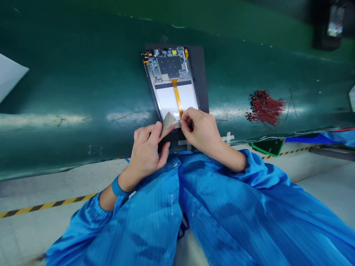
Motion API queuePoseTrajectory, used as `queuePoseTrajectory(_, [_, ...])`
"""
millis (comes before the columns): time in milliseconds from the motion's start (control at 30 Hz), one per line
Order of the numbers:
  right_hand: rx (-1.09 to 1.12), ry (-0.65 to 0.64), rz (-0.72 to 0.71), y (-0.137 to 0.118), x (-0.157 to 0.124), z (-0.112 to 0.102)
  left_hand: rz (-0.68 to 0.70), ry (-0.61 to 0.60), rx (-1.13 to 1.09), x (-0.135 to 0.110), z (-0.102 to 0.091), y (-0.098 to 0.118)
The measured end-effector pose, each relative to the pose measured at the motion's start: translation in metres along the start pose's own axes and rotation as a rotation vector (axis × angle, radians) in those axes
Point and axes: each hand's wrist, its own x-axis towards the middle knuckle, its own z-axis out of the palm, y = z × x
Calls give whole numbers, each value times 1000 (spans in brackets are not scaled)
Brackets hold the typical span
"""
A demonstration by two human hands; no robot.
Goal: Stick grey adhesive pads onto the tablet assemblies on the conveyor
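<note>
An opened tablet lies at the bench's near edge, its circuit board exposed at the far end. An orange flex cable runs down over the pale panel below the board. At the tablet's near end, a piece of grey tape stands partly lifted. My left hand grips the tape's left side with its fingers, the thumb lower and apart. My right hand is closed in a pinch at the tape's right end, by the cable's lower end. Fingers hide part of the tablet's near edge.
A dark mat lies under the tablet on the green bench. To the right is a heap of thin red wires. Pale tape strips are stuck near the front edge. A black object stands at back right.
</note>
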Motion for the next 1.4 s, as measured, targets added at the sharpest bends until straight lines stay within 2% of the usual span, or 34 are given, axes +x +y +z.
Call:
queuePoseTrajectory(333, [2, -30, 24, -2, 3, 0, 6, -9, 0, 3, -1, 1])
queuePoseTrajectory(500, [-72, -44, 14, -2, 5, 0, 39, 30, 19, 1, 1, -1])
queuePoseTrajectory(600, [-130, -5, 16, 5, 2, -6, 47, 41, 40, -1, 1, 0])
queuePoseTrajectory(667, [-151, 58, -32, 12, -3, -10, 37, 35, 40, 0, 1, 2])
queuePoseTrajectory(800, [-236, 113, -323, 33, -16, -9, 44, 11, -33, 8, -1, 8])
queuePoseTrajectory(867, [-310, 132, -424, 45, -21, -7, 49, -7, -37, 10, -2, 10])
queuePoseTrajectory(967, [-398, 160, -387, 59, -24, -8, 46, 13, 29, 7, -4, 10])
queuePoseTrajectory(1067, [-421, 140, -328, 63, -26, -9, 50, 61, 62, 2, -3, 13])
queuePoseTrajectory(1233, [-420, 85, -382, 63, -32, -4, 162, 54, 147, -3, 5, 16])
queuePoseTrajectory(1400, [-334, 78, -405, 84, -36, -24, 233, -3, 182, -12, 0, 1])
